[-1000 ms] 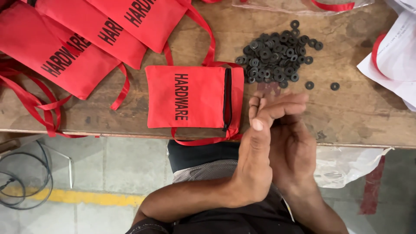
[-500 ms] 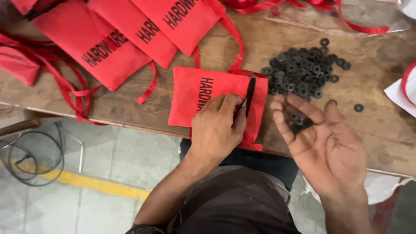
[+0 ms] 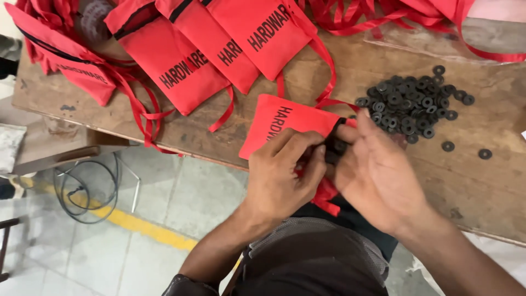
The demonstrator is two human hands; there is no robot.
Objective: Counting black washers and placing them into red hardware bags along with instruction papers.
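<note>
Surface: I am looking down on a worn brown wooden workbench (image 3: 339, 71), scuffed and stained, its near edge running across the view.
Room: I am seeing a grey tiled floor (image 3: 181, 203) under the bench, with a yellow painted line (image 3: 131, 222) and a coiled black cable (image 3: 82, 192).
Container in hand: a red fabric zip pouch with black lettering (image 3: 285, 123) is lying at the bench's near edge; I cannot tell what is inside it.
Left hand: my left hand (image 3: 282, 175) is pinching the pouch's mouth, fingers closed on the fabric.
Right hand: my right hand (image 3: 378, 170) is pressing against the pouch opening, fingers curled around a few black washers.
Loose stock: a heap of flat black ring washers (image 3: 411, 104) is sitting just beyond my right hand, too many to count; two (image 3: 448, 146) are lying apart.
Other pouches: four more red pouches (image 3: 219, 49) are overlapping at the far left, red ribbons trailing.
</note>
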